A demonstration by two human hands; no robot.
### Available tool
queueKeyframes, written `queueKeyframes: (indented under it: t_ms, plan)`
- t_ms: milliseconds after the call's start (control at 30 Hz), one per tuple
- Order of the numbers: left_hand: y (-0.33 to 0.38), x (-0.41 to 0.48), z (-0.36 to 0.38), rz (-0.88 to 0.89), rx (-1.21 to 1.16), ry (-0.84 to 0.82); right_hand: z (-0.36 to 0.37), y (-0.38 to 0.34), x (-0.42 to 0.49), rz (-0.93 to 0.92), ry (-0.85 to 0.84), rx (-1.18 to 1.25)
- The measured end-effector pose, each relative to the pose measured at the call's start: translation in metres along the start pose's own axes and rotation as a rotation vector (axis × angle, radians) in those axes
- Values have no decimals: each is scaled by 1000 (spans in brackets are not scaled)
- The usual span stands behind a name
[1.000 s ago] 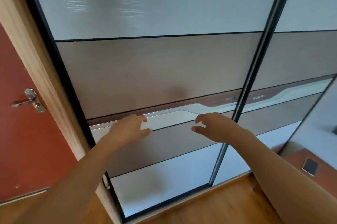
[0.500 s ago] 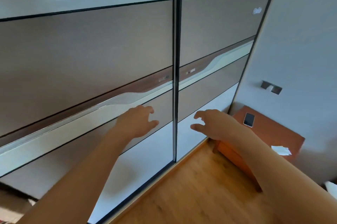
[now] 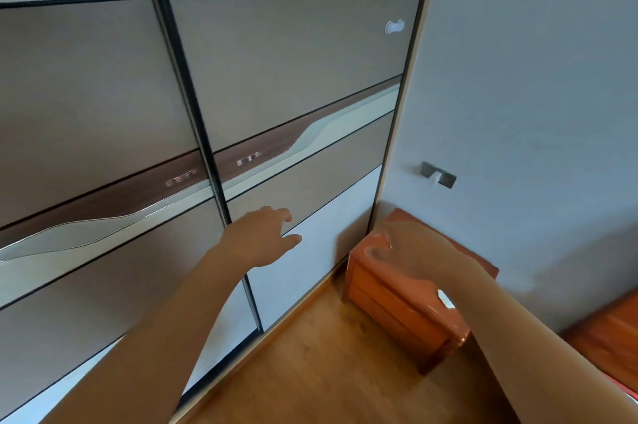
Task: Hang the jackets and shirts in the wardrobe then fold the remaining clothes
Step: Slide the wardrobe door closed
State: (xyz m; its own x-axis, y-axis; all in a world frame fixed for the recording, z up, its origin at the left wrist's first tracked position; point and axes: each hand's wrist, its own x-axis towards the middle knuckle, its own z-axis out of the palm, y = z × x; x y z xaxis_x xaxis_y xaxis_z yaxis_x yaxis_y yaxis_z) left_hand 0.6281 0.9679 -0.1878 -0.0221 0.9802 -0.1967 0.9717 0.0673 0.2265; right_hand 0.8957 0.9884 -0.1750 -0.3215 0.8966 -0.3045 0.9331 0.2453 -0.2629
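- The wardrobe (image 3: 103,95) fills the left and middle of the view with both sliding doors closed; no jackets or shirts are in view
- A dark centre rail (image 3: 193,113) divides the doors, with a recessed handle (image 3: 250,158) just to its right
- The left hand (image 3: 262,239) reaches to the right door's lower panel just beside the rail, its fingers (image 3: 281,214) loosely spread and holding nothing; I cannot tell if they touch
- Likely trouble: a hand on that smooth panel may slip rather than slide the door, and fingertips beside the rail could get pinched where the doors overlap
- A nightstand (image 3: 390,302) sits in the floor's corner, crowding the wardrobe's right end
- The right hand (image 3: 407,251) is over it, too blurred to tell its grip
- A wall bracket (image 3: 438,175) hangs well apart, clear of everything
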Motion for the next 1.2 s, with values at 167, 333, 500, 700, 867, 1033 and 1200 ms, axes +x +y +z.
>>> queueKeyframes:
  t_ms: [167,333,500,700,867,1033,1200]
  plan:
    - [16,60,4,22,1,-18,-8,39,54,5,119,40]
    - [19,147,1,43,-39,-29,-32,65,125,38,164,1]
    - [34,234,-23,84,-16,-18,-72,84,200,102,156,-8]
    - [47,308,-45,114,10,-9,-100,102,267,90,205,-8]
    - [55,346,-45,142,-29,57,-112,117,310,54,252,14]
    - [66,369,-52,144,-113,226,-139,128,354,-19,319,21]
    - [92,405,-79,172,-118,496,-195,146,411,-97,479,55]
